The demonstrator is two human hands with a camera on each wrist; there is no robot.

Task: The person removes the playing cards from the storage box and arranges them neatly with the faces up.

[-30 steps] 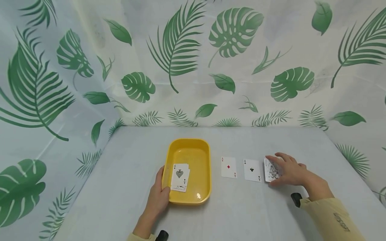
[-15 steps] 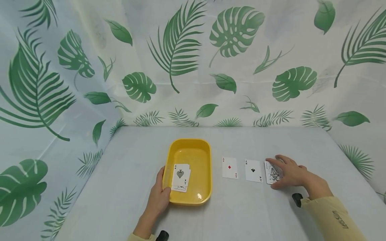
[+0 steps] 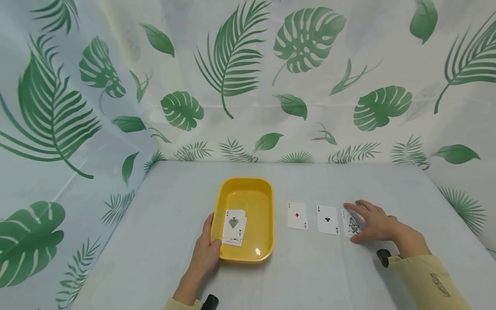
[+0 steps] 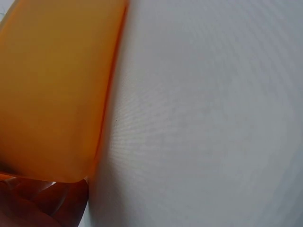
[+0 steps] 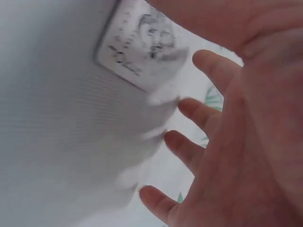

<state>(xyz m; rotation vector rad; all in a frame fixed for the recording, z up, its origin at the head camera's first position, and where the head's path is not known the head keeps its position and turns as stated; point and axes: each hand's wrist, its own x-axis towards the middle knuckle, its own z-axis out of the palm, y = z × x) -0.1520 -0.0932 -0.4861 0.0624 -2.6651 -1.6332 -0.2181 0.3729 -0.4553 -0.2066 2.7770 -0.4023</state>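
A yellow tray (image 3: pixel 267 189) is held at its left side by my left hand (image 3: pixel 205 254), thumb over the rim and fingers against the outside. Inside it an ace of spades (image 3: pixel 234 224) overlaps at least one other playing card. To the right lie an ace of diamonds (image 3: pixel 297 215) and an ace of clubs (image 3: pixel 327 220). Beside these, my right hand (image 3: pixel 377 224) arches over a card with a dark grey picture (image 3: pixel 351 224), thumb and index at its near and far edges. In the right wrist view this card (image 5: pixel 154 40) lies flat and the fingers spread apart.
The cards and tray stand on a pale cloth-covered table (image 3: pixel 302 275). A white curtain (image 3: pixel 248 112) with green leaf prints rises behind and at both sides. A black device (image 3: pixel 383 257) sits at my right wrist, another black device (image 3: pixel 210 302) at my left.
The head view has shifted slightly, so everything appears a little further right. The picture card sits slightly closer to the ace of clubs. Both hands keep nearly the same pose.
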